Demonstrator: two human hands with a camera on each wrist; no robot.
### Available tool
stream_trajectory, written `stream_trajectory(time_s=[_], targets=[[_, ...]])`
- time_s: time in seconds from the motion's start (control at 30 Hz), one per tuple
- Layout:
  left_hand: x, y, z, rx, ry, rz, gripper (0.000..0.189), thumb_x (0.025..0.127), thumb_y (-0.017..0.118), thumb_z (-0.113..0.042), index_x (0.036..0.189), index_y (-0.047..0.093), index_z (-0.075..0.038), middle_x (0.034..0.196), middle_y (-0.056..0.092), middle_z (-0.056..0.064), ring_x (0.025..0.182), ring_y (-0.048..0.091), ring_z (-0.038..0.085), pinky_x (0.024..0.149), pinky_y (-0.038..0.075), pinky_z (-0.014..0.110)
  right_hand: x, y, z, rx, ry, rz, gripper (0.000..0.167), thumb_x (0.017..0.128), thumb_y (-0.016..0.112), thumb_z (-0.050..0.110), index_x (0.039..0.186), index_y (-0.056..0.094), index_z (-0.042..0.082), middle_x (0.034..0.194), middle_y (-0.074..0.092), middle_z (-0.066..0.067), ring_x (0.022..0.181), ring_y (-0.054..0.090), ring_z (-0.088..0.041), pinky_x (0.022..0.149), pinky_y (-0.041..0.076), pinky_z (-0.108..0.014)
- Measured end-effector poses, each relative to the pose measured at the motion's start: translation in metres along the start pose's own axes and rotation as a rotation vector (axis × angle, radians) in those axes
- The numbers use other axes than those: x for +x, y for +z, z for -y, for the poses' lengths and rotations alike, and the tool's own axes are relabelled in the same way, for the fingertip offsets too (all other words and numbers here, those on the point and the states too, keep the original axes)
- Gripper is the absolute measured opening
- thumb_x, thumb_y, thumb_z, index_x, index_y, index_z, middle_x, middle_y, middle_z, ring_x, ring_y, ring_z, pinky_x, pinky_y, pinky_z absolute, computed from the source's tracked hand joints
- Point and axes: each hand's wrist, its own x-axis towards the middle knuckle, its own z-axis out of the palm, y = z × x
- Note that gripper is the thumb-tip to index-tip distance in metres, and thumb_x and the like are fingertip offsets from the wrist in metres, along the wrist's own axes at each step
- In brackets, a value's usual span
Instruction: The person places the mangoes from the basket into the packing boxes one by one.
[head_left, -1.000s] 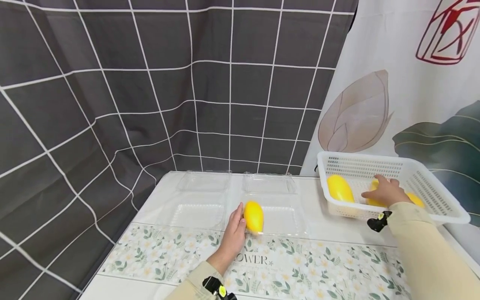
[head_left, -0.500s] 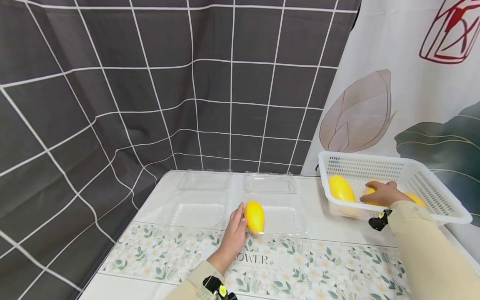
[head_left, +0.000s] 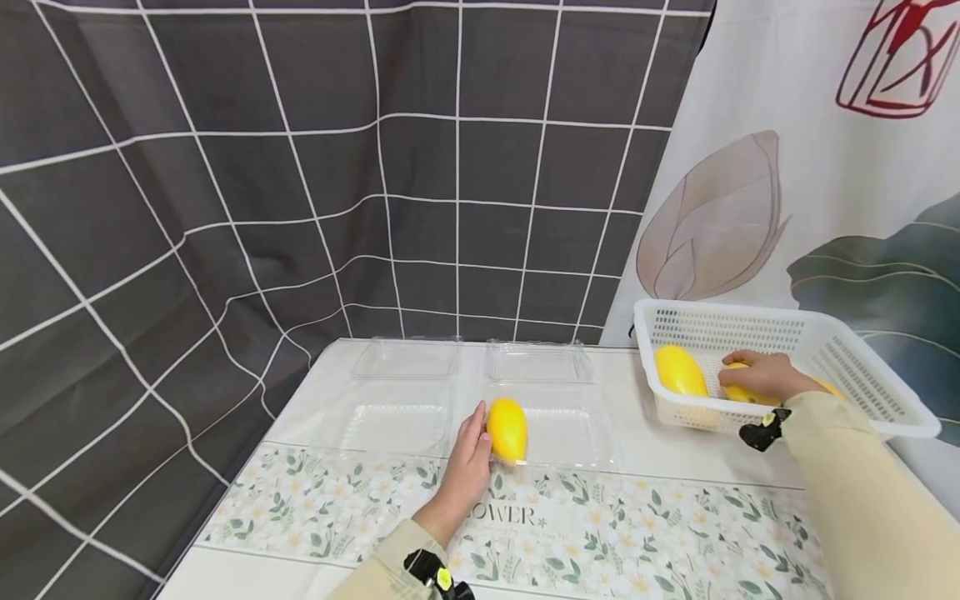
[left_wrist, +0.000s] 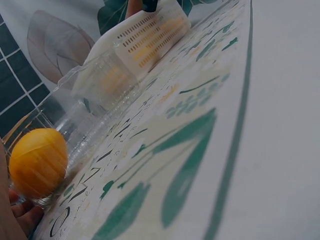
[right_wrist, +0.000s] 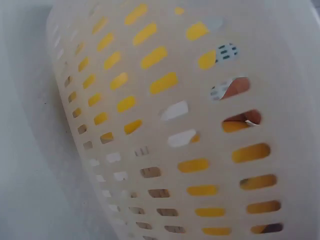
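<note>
A yellow mango (head_left: 507, 429) lies in the left part of the right-hand clear plastic clamshell box (head_left: 570, 433), whose lid is folded back. My left hand (head_left: 463, 471) rests along the mango's left side, fingers straight and close together. In the left wrist view its fingertips (left_wrist: 27, 217) show low beside the box. Inside the white slotted basket (head_left: 643, 350), my right hand (head_left: 767, 377) grips another mango (head_left: 738, 394), fingers curled over its top. The right wrist view is filled by the basket wall (right_wrist: 150, 115), with yellow showing through its slots.
A second clear clamshell box (head_left: 397, 427) lies open to the left. One more mango (head_left: 680, 372) sits at the basket's left end, and yellow fruit (head_left: 831, 388) shows behind my right wrist. Dark grid-patterned cloth (head_left: 495, 167) hangs behind the table.
My right hand's fingers have closed around the mango in the basket and drawn slightly left with it. My left hand and its mango stay in place.
</note>
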Motion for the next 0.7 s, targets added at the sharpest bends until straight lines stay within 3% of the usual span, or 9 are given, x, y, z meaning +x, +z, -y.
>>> stream_trajectory(time_s=[0.3,0.53,0.7], targets=[[0.000,0.001,-0.001,-0.008,-0.004,-0.004,0.054,0.109,0.034,-0.012,0.161,0.020,-0.004,0.162,0.027,0.020,0.148,0.030,0.038,0.121,0.023,0.054,-0.010,-0.016,0.018,-0.021,-0.056,-0.101,0.070,0.095,0.060,0.043,0.142,0.041,-0.005,0.126,0.024,-0.047,0.108,0.026,-0.058,0.067,0.054,-0.050],[-0.001,0.001,0.000,-0.007,-0.007,-0.009,0.054,0.109,0.034,-0.012,0.161,0.020,-0.006,0.162,0.027,0.019,0.147,0.031,0.039,0.121,0.023,0.055,-0.023,-0.018,0.056,-0.035,-0.107,-0.201,0.065,0.097,0.057,0.041,0.146,0.044,0.001,0.142,0.018,-0.047,0.123,0.024,-0.062,0.089,0.042,-0.072],[0.000,0.001,0.001,-0.012,-0.001,-0.010,0.054,0.109,0.034,-0.012,0.161,0.020,-0.006,0.162,0.027,0.019,0.147,0.032,0.039,0.121,0.024,0.054,-0.035,-0.016,0.089,-0.058,-0.167,-0.277,0.062,0.096,0.059,0.041,0.146,0.047,0.007,0.149,0.013,-0.043,0.116,0.040,-0.062,0.089,0.045,-0.072]])
